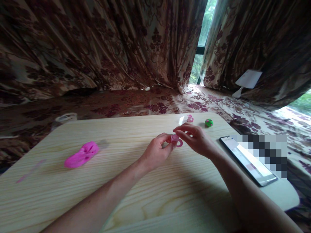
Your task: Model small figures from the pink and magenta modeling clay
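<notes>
one left hand [158,149] is pinching a pink ringed piece [174,138] left of the phone [247,159], probably to steady it; nearer the phone, the right hand [193,138] is curling its fingers almost together; whether it is gripping anything, i cannot tell.

Readable text: none; no word, brand, number or sign can be made out.
Phone screen: on the flat, black-edged rectangular smartphone [249,162], lying at the right side of the light wood-grain counter [121,129]; the lit display shows pale areas and a pinkish block, its marks too small and blurred to read.
Pixelated patch: covers an area toward the counter's right edge, beside the phone, hiding detail there.
</notes>
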Demonstrator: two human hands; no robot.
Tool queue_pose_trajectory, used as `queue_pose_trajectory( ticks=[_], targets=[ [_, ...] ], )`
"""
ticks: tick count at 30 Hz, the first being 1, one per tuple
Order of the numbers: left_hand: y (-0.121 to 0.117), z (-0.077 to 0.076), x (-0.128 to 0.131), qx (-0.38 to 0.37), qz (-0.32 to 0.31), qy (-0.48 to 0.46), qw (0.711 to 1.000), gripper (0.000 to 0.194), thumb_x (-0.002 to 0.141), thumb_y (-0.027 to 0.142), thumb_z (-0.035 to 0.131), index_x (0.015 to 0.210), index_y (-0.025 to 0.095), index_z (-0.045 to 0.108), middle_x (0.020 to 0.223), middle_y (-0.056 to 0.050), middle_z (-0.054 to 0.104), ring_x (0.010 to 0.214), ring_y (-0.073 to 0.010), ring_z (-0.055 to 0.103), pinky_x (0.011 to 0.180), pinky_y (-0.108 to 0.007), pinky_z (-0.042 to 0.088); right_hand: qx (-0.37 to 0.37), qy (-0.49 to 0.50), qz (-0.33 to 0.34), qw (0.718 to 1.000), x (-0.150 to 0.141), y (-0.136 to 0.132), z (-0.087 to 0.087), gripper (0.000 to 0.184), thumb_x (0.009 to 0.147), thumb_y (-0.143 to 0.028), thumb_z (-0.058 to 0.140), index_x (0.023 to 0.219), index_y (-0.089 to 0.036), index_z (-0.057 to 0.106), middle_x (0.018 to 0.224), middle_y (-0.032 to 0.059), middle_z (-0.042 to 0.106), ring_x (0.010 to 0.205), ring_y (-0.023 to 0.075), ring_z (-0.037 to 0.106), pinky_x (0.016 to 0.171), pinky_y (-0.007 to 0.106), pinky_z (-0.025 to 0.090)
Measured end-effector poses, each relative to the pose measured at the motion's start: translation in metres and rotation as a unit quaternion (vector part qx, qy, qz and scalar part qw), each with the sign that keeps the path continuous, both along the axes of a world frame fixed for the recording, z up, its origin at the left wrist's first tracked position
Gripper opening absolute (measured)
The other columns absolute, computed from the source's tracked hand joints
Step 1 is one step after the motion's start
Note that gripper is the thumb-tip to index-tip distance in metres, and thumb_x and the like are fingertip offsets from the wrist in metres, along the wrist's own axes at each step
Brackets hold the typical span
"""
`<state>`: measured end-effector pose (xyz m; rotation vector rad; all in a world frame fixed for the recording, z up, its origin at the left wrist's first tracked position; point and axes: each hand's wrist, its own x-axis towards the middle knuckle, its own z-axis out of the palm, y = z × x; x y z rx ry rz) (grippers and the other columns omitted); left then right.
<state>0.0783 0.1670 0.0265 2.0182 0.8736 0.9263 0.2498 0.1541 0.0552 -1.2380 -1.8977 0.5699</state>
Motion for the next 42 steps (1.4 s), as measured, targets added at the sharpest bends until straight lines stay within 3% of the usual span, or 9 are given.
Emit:
queue_pose_trajectory(
  ticks=[3, 6, 9, 12, 18, 26, 33, 42],
  targets=[
    [0.0, 0.0, 0.0, -0.01, 0.0, -0.011, 1.0, 0.022, 0.085, 0.026, 0.048, 0.096, 0.018, 0.066, 0.085, -0.003, 0.06, 0.083, -0.0152, 0.054, 0.078, -0.026, 0.042, 0.0, -0.001, 0.007, 1.0, 0.001, -0.002, 0.002, 0.02, 0.085, -0.03, 0.053, 0.09, -0.017, 0.067, 0.084, 0.0042, 0.061, 0.07, 0.0122, 0.057, 0.059, 0.024, 0.045],
    [0.001, -0.001, 0.0, -0.016, -0.011, -0.029, 0.999, 0.022, 0.085, 0.027, 0.048, 0.093, 0.019, 0.066, 0.085, -0.003, 0.06, 0.083, -0.0152, 0.054, 0.079, -0.026, 0.041, 0.044, -0.006, 0.029, 0.999, 0.001, -0.005, 0.004, 0.022, 0.083, -0.029, 0.057, 0.101, -0.02, 0.065, 0.096, 0.0061, 0.06, 0.085, 0.0156, 0.057, 0.068, 0.027, 0.047],
    [0.002, -0.001, 0.001, -0.021, -0.019, -0.047, 0.999, 0.02, 0.084, 0.027, 0.05, 0.093, 0.019, 0.066, 0.086, -0.003, 0.061, 0.084, -0.0155, 0.054, 0.081, -0.027, 0.041, 0.1, -0.019, 0.069, 0.992, 0.0, -0.005, 0.004, 0.019, 0.081, -0.024, 0.06, 0.098, -0.021, 0.066, 0.101, 0.0064, 0.058, 0.093, 0.0172, 0.055, 0.081, 0.032, 0.046],
    [0.001, 0.001, 0.001, -0.026, -0.021, -0.052, 0.998, 0.021, 0.082, 0.027, 0.052, 0.096, 0.019, 0.065, 0.087, -0.003, 0.061, 0.084, -0.0156, 0.054, 0.08, -0.026, 0.041, 0.117, -0.029, 0.084, 0.989, -0.001, -0.003, 0.0, 0.017, 0.08, -0.02, 0.061, 0.095, -0.021, 0.067, 0.098, 0.0061, 0.058, 0.091, 0.017, 0.055, 0.083, 0.034, 0.045],
    [-0.002, 0.002, 0.001, -0.027, -0.023, -0.045, 0.998, 0.023, 0.085, 0.029, 0.047, 0.094, 0.016, 0.065, 0.088, -0.005, 0.06, 0.085, -0.0159, 0.054, 0.079, -0.026, 0.041, 0.104, -0.024, 0.063, 0.992, -0.002, 0.001, -0.005, 0.011, 0.082, -0.021, 0.058, 0.088, -0.019, 0.067, 0.092, 0.0048, 0.059, 0.085, 0.0155, 0.055, 0.078, 0.032, 0.046],
    [0.004, -0.002, -0.001, -0.094, -0.026, -0.076, 0.992, 0.026, 0.085, 0.036, 0.048, 0.094, 0.017, 0.062, 0.084, -0.003, 0.061, 0.08, -0.0143, 0.053, 0.073, -0.024, 0.041, 0.137, -0.032, 0.022, 0.99, 0.003, -0.005, 0.01, 0.016, 0.083, -0.015, 0.053, 0.093, -0.019, 0.065, 0.1, 0.0064, 0.056, 0.095, 0.0172, 0.054, 0.084, 0.034, 0.044],
    [0.002, 0.0, 0.0, -0.129, -0.033, -0.111, 0.985, 0.023, 0.084, 0.035, 0.049, 0.091, 0.016, 0.061, 0.081, -0.002, 0.061, 0.076, -0.0126, 0.054, 0.071, -0.023, 0.041, 0.172, -0.068, 0.025, 0.983, 0.001, 0.0, 0.001, 0.011, 0.08, -0.019, 0.059, 0.088, -0.02, 0.066, 0.095, 0.0054, 0.057, 0.09, 0.0171, 0.054, 0.084, 0.035, 0.044],
    [0.002, -0.008, 0.004, -0.086, 0.028, -0.099, 0.991, 0.025, 0.081, 0.033, 0.054, 0.101, 0.018, 0.059, 0.08, -0.002, 0.058, 0.071, -0.0118, 0.052, 0.066, -0.023, 0.043, 0.105, -0.069, -0.01, 0.992, -0.006, -0.006, 0.001, 0.025, 0.077, -0.035, 0.064, 0.098, -0.02, 0.064, 0.094, 0.0058, 0.058, 0.089, 0.0179, 0.055, 0.078, 0.033, 0.045]
  ],
)
